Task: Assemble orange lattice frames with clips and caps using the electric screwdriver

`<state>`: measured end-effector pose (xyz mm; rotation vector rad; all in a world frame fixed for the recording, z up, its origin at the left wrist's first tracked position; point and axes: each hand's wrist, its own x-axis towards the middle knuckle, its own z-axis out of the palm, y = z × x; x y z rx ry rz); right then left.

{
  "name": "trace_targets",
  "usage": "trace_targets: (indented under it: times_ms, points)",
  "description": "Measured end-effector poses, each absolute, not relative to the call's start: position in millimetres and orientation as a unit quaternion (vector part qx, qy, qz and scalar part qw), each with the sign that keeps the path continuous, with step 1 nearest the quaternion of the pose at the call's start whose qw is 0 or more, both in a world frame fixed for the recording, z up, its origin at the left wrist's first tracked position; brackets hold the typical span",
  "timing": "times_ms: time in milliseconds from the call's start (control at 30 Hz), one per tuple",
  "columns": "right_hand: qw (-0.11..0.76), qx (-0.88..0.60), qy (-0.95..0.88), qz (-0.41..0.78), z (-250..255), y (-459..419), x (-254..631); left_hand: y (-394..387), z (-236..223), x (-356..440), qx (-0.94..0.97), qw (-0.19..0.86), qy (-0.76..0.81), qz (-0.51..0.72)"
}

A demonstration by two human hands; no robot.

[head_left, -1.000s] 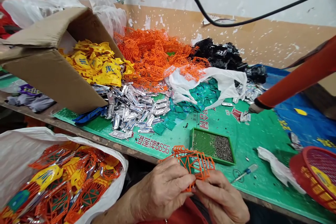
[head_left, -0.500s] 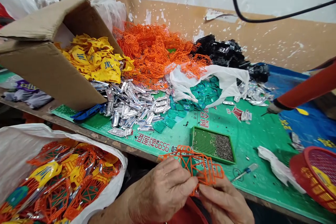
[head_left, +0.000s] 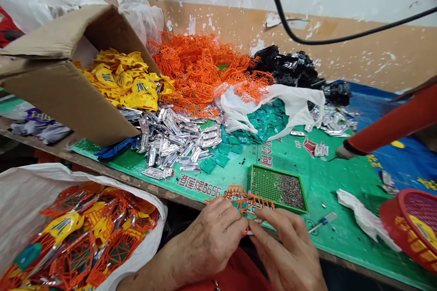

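Observation:
An orange plastic lattice frame [head_left: 244,200] is held over the table's front edge, its lower part covered by fingers. My left hand [head_left: 218,232] is closed around its left side. From the right, my right hand [head_left: 287,245] pinches its lower edge with thumb and fingers. Between the fingertips a small pale bit shows, too small to make out. Just behind the frame stands a green tray [head_left: 273,188] with many small dark screws [head_left: 291,191] at its right end. A screwdriver [head_left: 322,222] lies right of my right hand.
A cardboard box of yellow parts [head_left: 121,79] leans at left, near silver pieces [head_left: 177,138]. Behind are orange frames [head_left: 201,68], teal pieces [head_left: 268,118] and black parts [head_left: 290,68]. An electric screwdriver [head_left: 385,122] hangs at right above a red basket [head_left: 396,218]. A full white bag [head_left: 157,218] stands at lower left.
The orange frame has tipped and sits a little lower and further left. My right hand has shifted its fingers along it. The hanging electric screwdriver and its cable have swung left and down.

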<state>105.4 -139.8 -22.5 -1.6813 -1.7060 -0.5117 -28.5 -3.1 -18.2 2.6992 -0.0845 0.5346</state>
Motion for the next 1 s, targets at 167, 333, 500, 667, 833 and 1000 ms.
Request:
trace_targets:
  times_ms: [167, 333, 500, 667, 833, 1000]
  points:
    - [0.428, -0.622, -0.635, -0.164, -25.2, -139.4, 107.5, -2.4, -14.1, -24.4, 0.955, 0.186, -0.037, 0.227]
    - [0.464, -0.62, -0.61, -0.168, -35.5, -146.9, 103.4, -1.6, -10.0, -20.3, 0.952, 0.172, -0.067, 0.242]
    - [0.47, -0.642, -0.585, -0.159, -46.0, -155.4, 100.2, -2.6, -9.1, -20.4, 0.955, 0.174, -0.078, 0.228]
    - [0.46, -0.623, -0.601, -0.199, -37.0, -155.2, 102.8, -3.0, -12.6, -22.6, 0.958, 0.172, -0.084, 0.214]
    - [0.461, -0.621, -0.6, -0.203, -29.1, -153.2, 101.7, -2.9, -15.0, -23.4, 0.956, 0.164, -0.088, 0.228]
    - [0.478, -0.616, -0.594, -0.198, -31.9, -150.7, 99.9, -3.9, -12.2, -23.0, 0.955, 0.18, -0.093, 0.216]
